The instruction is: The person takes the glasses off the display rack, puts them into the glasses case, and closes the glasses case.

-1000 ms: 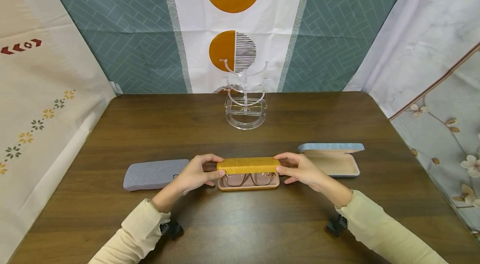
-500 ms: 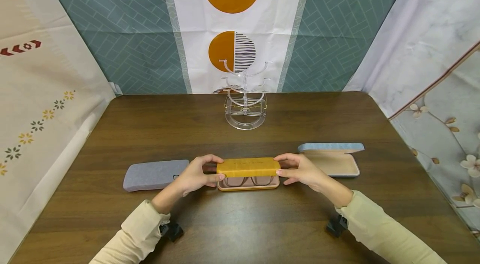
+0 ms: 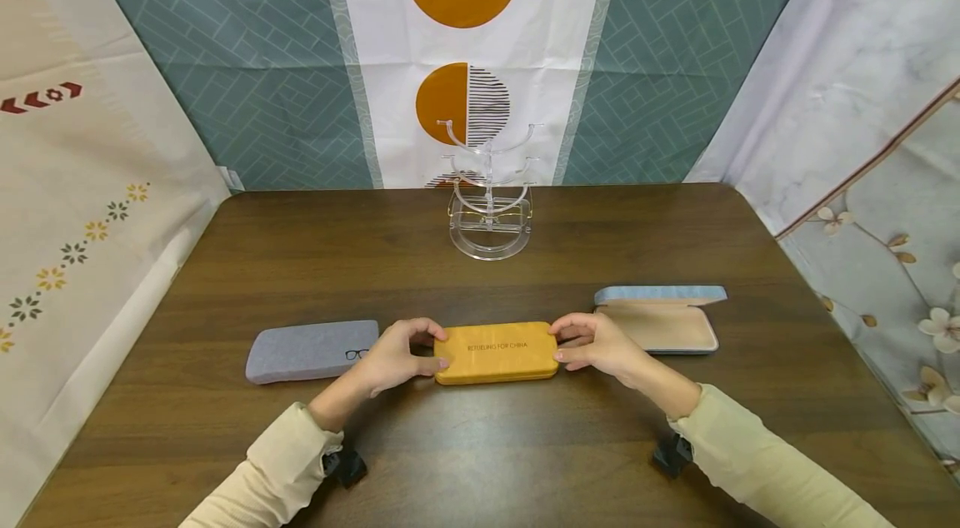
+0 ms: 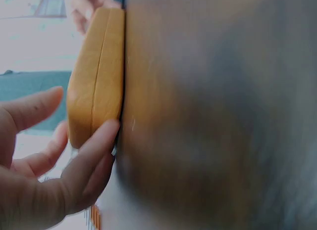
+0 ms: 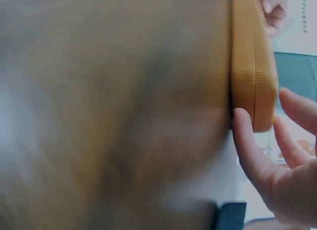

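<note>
A yellow glasses case [image 3: 496, 354] with lettering on its lid lies closed on the table in the head view, between the two hands. My left hand [image 3: 399, 357] is at its left end. In the left wrist view, the fingertips [image 4: 110, 127] touch the case low at that end while the thumb stands slightly off the lid. My right hand [image 3: 596, 342] is at the other end. In the right wrist view, its fingers [image 5: 242, 118] are spread around the end, one low against the case near the table. The glasses inside are hidden by the lid.
A grey glasses case [image 3: 311, 351] lies closed beside the left hand. Behind the right hand, a light blue glasses case [image 3: 667, 328] stands open. A clear display stand [image 3: 491, 211] with thin-framed glasses is at the back of the wooden table [image 3: 480, 461].
The yellow case's lid has swung down toward the person and closed over the glasses. Both hands followed it down slightly, staying at its two ends.
</note>
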`<state>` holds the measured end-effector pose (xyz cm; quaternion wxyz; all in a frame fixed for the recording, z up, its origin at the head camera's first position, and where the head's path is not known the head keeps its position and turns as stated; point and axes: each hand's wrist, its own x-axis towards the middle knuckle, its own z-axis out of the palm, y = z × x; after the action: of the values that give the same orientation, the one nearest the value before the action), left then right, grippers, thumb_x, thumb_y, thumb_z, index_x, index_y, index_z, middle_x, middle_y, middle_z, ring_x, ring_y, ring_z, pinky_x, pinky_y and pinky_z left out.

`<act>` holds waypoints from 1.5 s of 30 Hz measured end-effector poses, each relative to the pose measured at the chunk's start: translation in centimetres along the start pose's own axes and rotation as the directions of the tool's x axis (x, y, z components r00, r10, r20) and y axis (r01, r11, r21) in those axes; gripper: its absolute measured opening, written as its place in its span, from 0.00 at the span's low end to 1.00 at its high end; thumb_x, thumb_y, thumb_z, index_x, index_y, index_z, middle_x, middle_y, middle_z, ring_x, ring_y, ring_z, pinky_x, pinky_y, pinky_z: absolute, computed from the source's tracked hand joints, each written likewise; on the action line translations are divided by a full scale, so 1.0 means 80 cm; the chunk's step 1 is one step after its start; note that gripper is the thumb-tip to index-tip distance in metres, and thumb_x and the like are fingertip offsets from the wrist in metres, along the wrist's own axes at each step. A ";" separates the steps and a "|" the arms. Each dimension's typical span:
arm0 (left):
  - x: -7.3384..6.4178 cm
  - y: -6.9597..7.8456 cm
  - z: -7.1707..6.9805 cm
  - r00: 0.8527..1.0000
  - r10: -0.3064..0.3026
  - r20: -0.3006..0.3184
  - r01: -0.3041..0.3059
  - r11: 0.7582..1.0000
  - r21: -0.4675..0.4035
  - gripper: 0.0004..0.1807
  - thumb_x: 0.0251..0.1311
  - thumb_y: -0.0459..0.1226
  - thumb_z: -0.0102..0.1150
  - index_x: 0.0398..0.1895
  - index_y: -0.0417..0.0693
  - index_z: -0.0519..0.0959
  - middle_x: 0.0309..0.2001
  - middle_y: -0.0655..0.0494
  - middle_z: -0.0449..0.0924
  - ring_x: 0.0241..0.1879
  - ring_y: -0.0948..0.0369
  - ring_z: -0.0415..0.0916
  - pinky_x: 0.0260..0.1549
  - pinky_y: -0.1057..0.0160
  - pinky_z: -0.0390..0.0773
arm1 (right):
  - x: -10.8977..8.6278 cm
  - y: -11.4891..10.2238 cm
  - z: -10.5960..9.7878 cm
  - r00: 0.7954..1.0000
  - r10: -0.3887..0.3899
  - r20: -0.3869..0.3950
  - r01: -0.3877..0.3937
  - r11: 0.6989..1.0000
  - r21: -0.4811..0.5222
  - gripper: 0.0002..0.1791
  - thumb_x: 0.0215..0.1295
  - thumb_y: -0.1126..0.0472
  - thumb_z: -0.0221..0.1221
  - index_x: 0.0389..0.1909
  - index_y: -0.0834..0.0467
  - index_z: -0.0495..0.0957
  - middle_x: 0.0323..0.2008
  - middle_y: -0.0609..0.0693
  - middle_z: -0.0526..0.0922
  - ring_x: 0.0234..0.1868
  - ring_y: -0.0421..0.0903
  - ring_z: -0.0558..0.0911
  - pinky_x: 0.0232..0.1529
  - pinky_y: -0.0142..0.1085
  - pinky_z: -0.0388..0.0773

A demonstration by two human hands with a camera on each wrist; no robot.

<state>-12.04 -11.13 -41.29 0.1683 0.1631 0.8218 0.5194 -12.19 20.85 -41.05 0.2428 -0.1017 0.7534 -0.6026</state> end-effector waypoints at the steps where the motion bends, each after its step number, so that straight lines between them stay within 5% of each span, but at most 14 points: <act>1: 0.000 0.000 0.001 1.000 0.011 -0.003 -0.011 0.999 0.039 0.18 0.43 0.30 0.69 0.39 0.39 0.75 0.41 0.48 0.76 0.42 0.54 0.73 0.41 0.57 0.74 | 0.000 0.000 0.001 1.000 -0.002 0.000 0.002 1.000 -0.004 0.24 0.53 0.69 0.63 0.50 0.72 0.69 0.46 0.63 0.73 0.37 0.48 0.79 0.36 0.42 0.79; 4: 0.001 0.000 0.001 1.000 0.030 -0.004 -0.030 0.995 0.090 0.17 0.41 0.31 0.70 0.36 0.40 0.75 0.39 0.50 0.76 0.40 0.55 0.73 0.43 0.54 0.72 | 0.000 0.001 0.001 1.000 -0.010 0.003 0.010 1.000 -0.006 0.23 0.53 0.71 0.62 0.49 0.74 0.69 0.45 0.64 0.73 0.37 0.48 0.79 0.36 0.40 0.79; 16: 0.003 0.003 0.001 0.999 0.034 -0.008 -0.033 0.997 0.070 0.15 0.43 0.26 0.67 0.36 0.38 0.76 0.40 0.48 0.77 0.42 0.52 0.75 0.45 0.52 0.73 | 0.000 -0.004 -0.002 1.000 -0.005 0.015 0.005 1.000 -0.003 0.21 0.53 0.74 0.60 0.49 0.76 0.69 0.45 0.64 0.74 0.36 0.48 0.80 0.36 0.39 0.79; 28: 0.007 0.012 -0.009 0.997 0.044 -0.059 -0.041 0.998 0.043 0.17 0.50 0.29 0.63 0.45 0.34 0.75 0.46 0.41 0.76 0.44 0.49 0.75 0.42 0.54 0.75 | 0.004 -0.018 -0.008 0.998 0.007 -0.061 -0.010 0.999 -0.043 0.25 0.56 0.68 0.60 0.53 0.74 0.67 0.49 0.67 0.72 0.40 0.50 0.79 0.40 0.41 0.78; 35: 0.014 0.019 -0.014 0.996 0.019 -0.092 -0.021 1.000 -0.012 0.21 0.55 0.29 0.58 0.53 0.32 0.69 0.47 0.36 0.74 0.44 0.47 0.75 0.37 0.58 0.77 | 0.011 -0.028 -0.012 0.994 -0.035 -0.099 0.029 0.998 -0.064 0.25 0.59 0.67 0.58 0.56 0.74 0.65 0.49 0.70 0.72 0.45 0.59 0.77 0.41 0.43 0.78; 42: 0.011 0.054 -0.020 0.993 0.010 -0.119 -0.014 0.999 -0.030 0.22 0.56 0.26 0.55 0.55 0.29 0.66 0.46 0.33 0.72 0.44 0.44 0.74 0.34 0.57 0.77 | 0.022 -0.040 -0.014 0.991 -0.072 -0.112 0.068 0.997 -0.044 0.26 0.60 0.70 0.56 0.58 0.74 0.63 0.48 0.71 0.71 0.47 0.62 0.76 0.42 0.42 0.78; 45: 0.018 0.046 -0.022 0.990 0.017 -0.137 -0.020 1.000 -0.020 0.25 0.57 0.29 0.56 0.58 0.33 0.64 0.47 0.36 0.73 0.45 0.46 0.74 0.37 0.56 0.77 | 0.027 -0.045 -0.014 0.987 -0.085 -0.140 0.080 0.996 -0.041 0.25 0.60 0.71 0.55 0.58 0.74 0.63 0.46 0.69 0.73 0.47 0.62 0.76 0.41 0.40 0.78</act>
<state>-13.78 -10.41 -37.38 0.1084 0.1330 0.8241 0.5398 -15.07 19.92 -37.97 0.1618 -0.0942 0.7743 -0.6045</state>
